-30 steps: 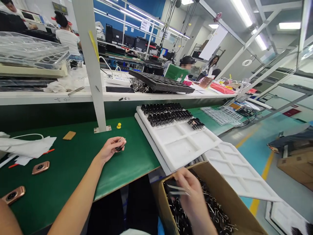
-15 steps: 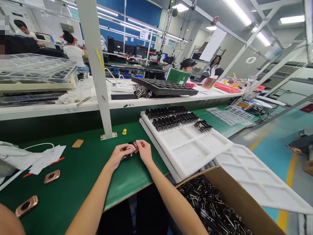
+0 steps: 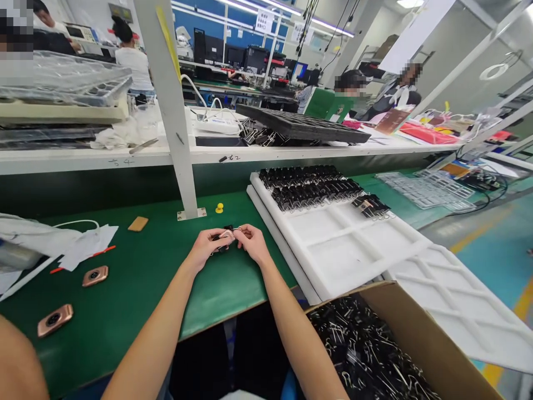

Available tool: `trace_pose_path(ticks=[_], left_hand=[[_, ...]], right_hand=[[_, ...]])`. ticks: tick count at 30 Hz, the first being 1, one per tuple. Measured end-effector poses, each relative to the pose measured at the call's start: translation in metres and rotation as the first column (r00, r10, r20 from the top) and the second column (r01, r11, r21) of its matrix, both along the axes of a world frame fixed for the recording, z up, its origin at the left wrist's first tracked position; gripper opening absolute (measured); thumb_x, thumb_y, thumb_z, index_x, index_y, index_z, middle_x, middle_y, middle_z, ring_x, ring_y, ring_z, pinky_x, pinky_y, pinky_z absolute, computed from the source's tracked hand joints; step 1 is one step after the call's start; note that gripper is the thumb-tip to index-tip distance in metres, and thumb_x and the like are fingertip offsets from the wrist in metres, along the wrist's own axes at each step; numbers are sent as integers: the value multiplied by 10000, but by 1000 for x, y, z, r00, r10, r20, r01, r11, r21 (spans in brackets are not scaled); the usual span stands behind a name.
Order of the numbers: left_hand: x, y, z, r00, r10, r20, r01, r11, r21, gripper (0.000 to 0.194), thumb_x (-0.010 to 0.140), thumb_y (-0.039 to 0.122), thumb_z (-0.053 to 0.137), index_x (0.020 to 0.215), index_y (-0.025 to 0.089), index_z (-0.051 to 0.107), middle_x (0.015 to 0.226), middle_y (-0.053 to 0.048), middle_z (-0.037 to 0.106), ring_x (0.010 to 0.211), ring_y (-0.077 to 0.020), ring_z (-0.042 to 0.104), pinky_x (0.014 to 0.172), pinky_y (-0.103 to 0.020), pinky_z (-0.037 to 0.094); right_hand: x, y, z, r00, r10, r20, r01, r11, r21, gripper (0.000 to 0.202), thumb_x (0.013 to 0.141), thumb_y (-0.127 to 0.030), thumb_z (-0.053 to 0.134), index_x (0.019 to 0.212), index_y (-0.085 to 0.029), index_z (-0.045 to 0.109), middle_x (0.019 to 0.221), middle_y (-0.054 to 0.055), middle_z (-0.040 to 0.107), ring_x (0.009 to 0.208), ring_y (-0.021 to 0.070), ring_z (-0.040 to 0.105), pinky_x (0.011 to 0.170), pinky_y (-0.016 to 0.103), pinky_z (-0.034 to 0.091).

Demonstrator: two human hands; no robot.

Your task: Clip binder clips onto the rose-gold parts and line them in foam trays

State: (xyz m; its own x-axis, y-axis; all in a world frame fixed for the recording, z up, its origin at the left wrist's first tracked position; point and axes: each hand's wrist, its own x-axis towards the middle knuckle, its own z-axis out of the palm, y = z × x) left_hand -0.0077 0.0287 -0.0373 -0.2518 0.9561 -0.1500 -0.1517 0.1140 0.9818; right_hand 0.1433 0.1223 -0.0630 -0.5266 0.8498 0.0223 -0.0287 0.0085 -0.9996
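- Head view: the left hand holds a pinkish-gold case just above the green table.
- The right hand pinches a black clip at the case's edge.
- Two more cases lie on the table, off to the left.
- At the right, a brown box full of clips is beside the white tray.

Between the left hand and the two watches, the tabletop lies open; toward its back edge the post and shelf stand in the way, stacked trays block the right, and a box crowds the front edge there
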Motion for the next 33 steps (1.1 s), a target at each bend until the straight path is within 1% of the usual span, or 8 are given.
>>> trace_pose_path(ticks=[3,6,11,15,21,26,29,33], left_hand=[[-4,-1,0,999,-30,-15,30,1000,1,401,674,449,869,966,181,807,878,-71,726,716,-184,643,559,-246,392],[-8,-2,2,1000,-4,-5,4,1000,1,440,700,474,848,1015,172,794,915,-86,728,762,-201,669,579,-246,414],[-11,-3,5,996,90,-6,-90,996,10,533,666,503,868,1070,170,769,930,-92,745,723,-198,680,559,-241,424],[-12,-3,7,991,131,-36,-131,991,17,607,637,521,888,1128,200,734,1020,-93,761,692,-196,692,618,-278,502],[-17,-3,6,989,107,-100,-101,993,62,563,644,528,890,1076,185,775,965,-93,758,679,-196,670,656,-322,549],[-18,-2,2,991,14,-135,-1,995,99,485,685,466,882,1076,191,803,961,-90,764,784,-225,673,716,-348,571],[-18,-2,-1,986,-26,-162,40,995,86,474,711,447,865,1110,198,803,1003,-97,771,859,-252,688,737,-352,578],[-19,-2,-3,983,-25,-180,39,997,72,491,705,451,860,1119,193,804,1007,-101,775,876,-269,698,732,-357,587]], right_hand=[[4,3,-3,999,-36,2,36,999,-9,388,774,-553,744,772,-171,673,682,20,666,502,103,535,424,229,385],[7,7,-6,995,-82,-55,78,995,-68,458,798,-611,707,748,-157,676,710,50,681,495,117,579,393,229,379],[10,12,-10,982,-51,-179,23,988,-151,487,783,-630,728,782,-144,706,693,63,695,542,163,662,435,244,482],[11,15,-13,983,-32,-179,2,986,-166,511,752,-646,755,790,-138,722,687,74,717,557,183,686,472,261,528],[13,14,-11,984,64,-166,-91,983,-160,519,733,-643,776,788,-129,735,710,81,733,582,189,710,514,264,545],[16,11,-4,978,139,-152,-157,982,-108,491,790,-618,741,787,-127,737,690,72,726,592,181,707,556,273,558],[16,9,-3,979,148,-139,-163,981,-105,496,784,-623,745,779,-128,730,671,66,720,579,180,700,552,276,555],[15,9,-4,982,140,-129,-155,981,-116,506,750,-632,770,777,-128,725,669,64,720,570,181,699,546,277,554]])
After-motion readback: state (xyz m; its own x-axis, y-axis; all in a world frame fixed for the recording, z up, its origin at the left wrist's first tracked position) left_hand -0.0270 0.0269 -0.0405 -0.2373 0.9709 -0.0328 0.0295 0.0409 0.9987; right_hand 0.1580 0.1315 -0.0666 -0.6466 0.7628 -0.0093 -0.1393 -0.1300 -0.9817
